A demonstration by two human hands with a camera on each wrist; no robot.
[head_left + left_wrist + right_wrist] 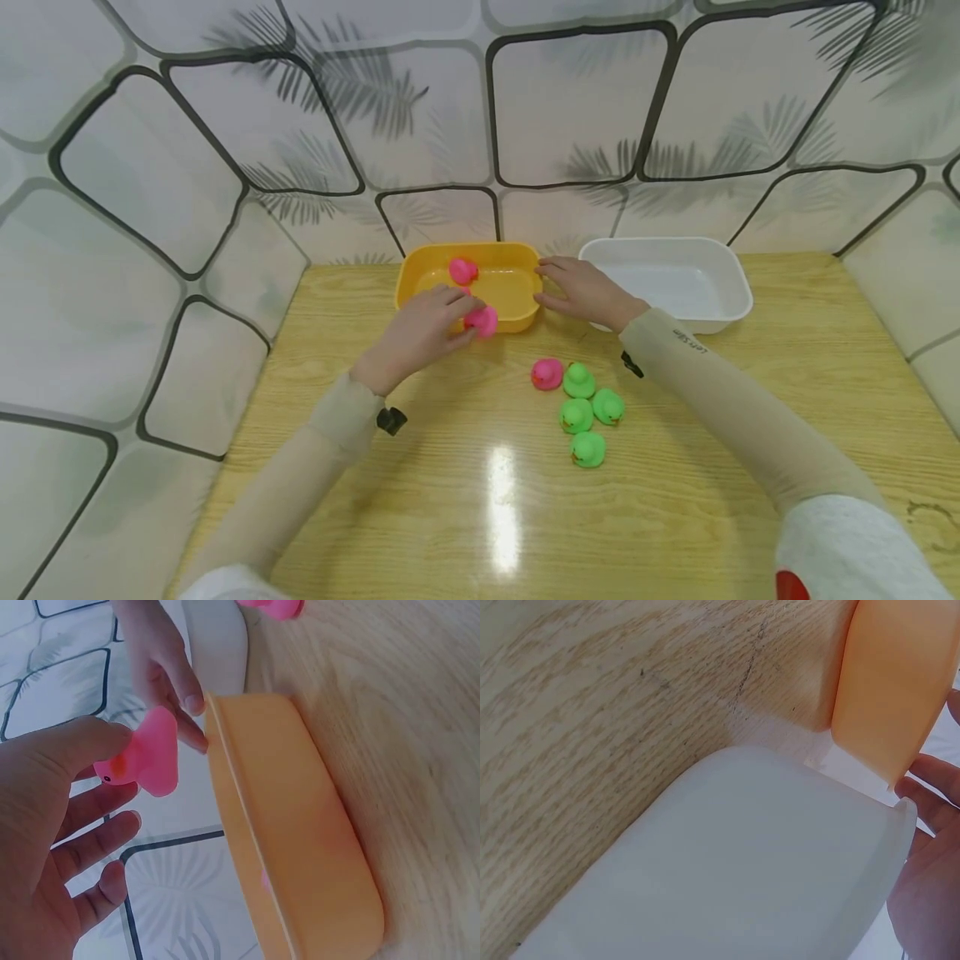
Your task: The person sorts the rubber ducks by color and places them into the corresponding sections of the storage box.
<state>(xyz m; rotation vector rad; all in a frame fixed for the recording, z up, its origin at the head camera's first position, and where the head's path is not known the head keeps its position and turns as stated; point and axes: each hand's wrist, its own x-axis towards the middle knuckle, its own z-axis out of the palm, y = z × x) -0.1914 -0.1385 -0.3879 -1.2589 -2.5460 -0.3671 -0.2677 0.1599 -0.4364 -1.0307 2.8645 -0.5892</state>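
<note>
My left hand [429, 327] pinches a pink rubber duck [152, 754] between thumb and forefinger, its other fingers loosely bent. This duck is above the front edge of a yellow tub [513, 312]. Inside the tub lies a pink duck [462, 271], with another pink bit partly hidden behind the left hand. My right hand [588, 290] touches the tub's right rim with its fingertips, fingers fairly straight. On the table, a pink duck [547, 374] sits beside several green ducks [579, 380] in front of the tub.
A white tub [738, 304] stands right of the yellow one, under the right wrist. Both tubs are at the back of the wooden table [420, 517], near a wall [442, 108] with a stone-and-leaf pattern. The patterned wall also runs along the left and right sides.
</note>
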